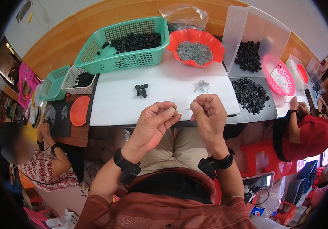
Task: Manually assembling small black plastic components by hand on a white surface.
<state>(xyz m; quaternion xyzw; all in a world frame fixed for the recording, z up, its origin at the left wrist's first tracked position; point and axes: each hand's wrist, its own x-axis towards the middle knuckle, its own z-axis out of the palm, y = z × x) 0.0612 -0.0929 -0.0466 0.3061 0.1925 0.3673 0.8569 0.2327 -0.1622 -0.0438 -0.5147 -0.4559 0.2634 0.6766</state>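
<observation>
Green basket [95,57] – black caps [135,41].

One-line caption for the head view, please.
Left hand and right hand pinch small parts at the edge of a white table holding a green basket and a red bowl.

Around my work mat — bins, bowls and neighbours

I see a green basket [95,53] of black caps, a red wavy bowl [213,42] of grey metal bits, a clear bin [263,30] with black rings, and a pink basket [282,78] — plus an orange plate [79,110] at my left.
</observation>
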